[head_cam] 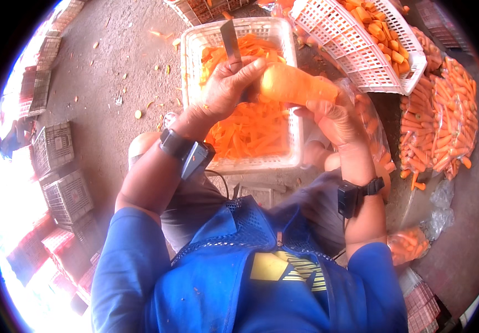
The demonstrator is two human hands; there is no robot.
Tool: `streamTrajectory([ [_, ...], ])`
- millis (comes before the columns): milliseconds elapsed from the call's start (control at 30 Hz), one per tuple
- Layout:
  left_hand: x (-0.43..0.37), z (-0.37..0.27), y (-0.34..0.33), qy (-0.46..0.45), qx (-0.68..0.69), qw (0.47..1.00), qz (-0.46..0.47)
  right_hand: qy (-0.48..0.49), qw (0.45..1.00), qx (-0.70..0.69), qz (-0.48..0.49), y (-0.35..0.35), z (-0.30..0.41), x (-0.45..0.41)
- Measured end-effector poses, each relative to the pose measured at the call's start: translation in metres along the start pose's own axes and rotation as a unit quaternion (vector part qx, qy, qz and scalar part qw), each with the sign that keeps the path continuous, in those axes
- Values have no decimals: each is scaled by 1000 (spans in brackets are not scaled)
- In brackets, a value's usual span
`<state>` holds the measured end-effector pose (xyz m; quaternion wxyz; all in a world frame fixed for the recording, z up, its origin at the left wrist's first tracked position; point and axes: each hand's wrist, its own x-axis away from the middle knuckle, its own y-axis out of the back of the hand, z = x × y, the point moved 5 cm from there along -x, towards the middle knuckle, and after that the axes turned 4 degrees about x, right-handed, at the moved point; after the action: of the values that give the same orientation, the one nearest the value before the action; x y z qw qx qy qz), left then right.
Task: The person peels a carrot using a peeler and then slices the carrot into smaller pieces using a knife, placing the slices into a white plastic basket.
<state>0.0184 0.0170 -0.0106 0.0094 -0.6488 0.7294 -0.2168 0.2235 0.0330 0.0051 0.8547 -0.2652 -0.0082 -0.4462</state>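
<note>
My left hand (225,89) is closed around a tool with a flat metal blade (230,39), likely a knife or peeler, which sticks up past the fingers. A dark part of the tool shows below the thumb, next to the carrot. My right hand (335,118) grips a thick, smooth orange carrot (295,84) by its narrower end. The carrot's broad end points left and meets my left thumb. Beneath both hands stands a white plastic crate (185,62) holding a heap of orange peelings (247,133).
A tilted white basket (347,54) of cut carrot pieces (393,52) is at upper right. Clear bags of carrots (451,112) lie right of it, a smaller bag (408,245) lower. Stacked crates (66,195) line the left. Scraps litter the concrete floor (110,83).
</note>
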Motion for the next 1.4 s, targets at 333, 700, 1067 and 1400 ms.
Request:
streamTrajectory([
  [333,4,9,-11,-107,-209,972,18,-129,980,117,99,-33,-36,0],
  [700,22,-4,-22,-217,-497,840,8,-4,987,162,11,-19,-16,-10],
  [1067,7,22,-18,-46,-589,807,7,-21,976,212,-37,-17,-30,-8],
  [1400,-9,52,-19,-5,-638,764,94,-26,959,279,-47,-14,-44,0],
])
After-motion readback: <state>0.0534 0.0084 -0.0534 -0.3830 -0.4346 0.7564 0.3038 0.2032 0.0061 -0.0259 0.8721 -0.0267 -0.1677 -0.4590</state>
